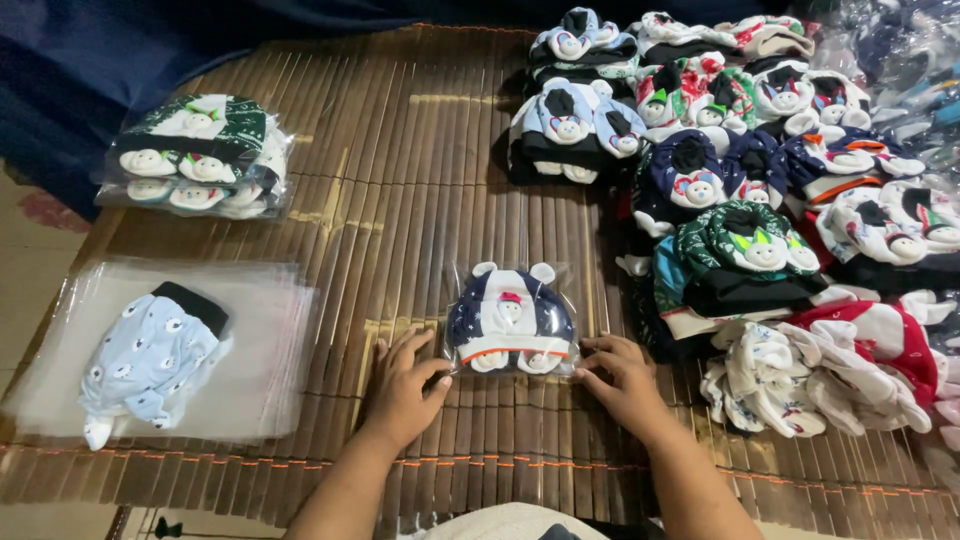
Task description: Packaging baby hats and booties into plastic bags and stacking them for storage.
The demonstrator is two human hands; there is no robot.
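Observation:
A clear plastic bag point(511, 319) holding a folded navy and white baby hat with small bear ears and a bear face lies on the brown bamboo mat point(400, 200). My left hand point(402, 386) rests on the mat at the bag's lower left corner, fingers touching its edge. On the other side, my right hand point(620, 381) pinches the lower right corner of the bag. Both forearms reach in from the bottom of the view.
A stack of empty clear bags point(255, 375) lies at left with a light blue patterned hat point(150, 362) on it. A bagged bundle of hats point(198, 155) sits at upper left. Several loose hats point(740, 160) are piled at right.

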